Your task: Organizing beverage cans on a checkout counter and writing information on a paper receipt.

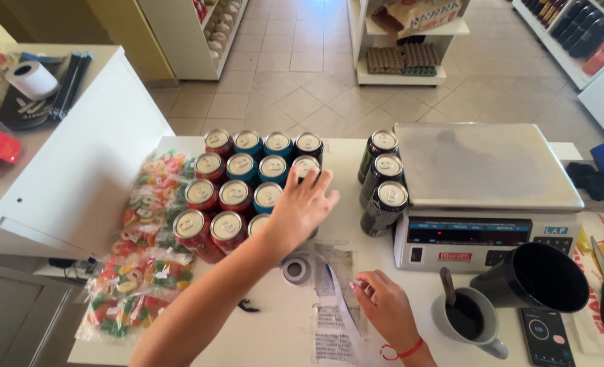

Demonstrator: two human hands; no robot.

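Cans (237, 194) grouped toward counter's (275, 333) far-left edge; left hand (300, 207), fingers spread, rests on nearest-right can. Right hand (382, 306) pinches paper slip (336, 289) near front edge.

Both forearms were bare, with no sleeves in view. The right hand (383, 309) wore a thin red cord bracelet (405, 352) at the wrist. The left hand (300, 207) wore nothing visible.

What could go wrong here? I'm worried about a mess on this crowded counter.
The left hand presses on tightly packed cans; a shove might topple several, perhaps onto the candy bags. The right hand works close to a full mug with a spoon, which could spill onto the phone.
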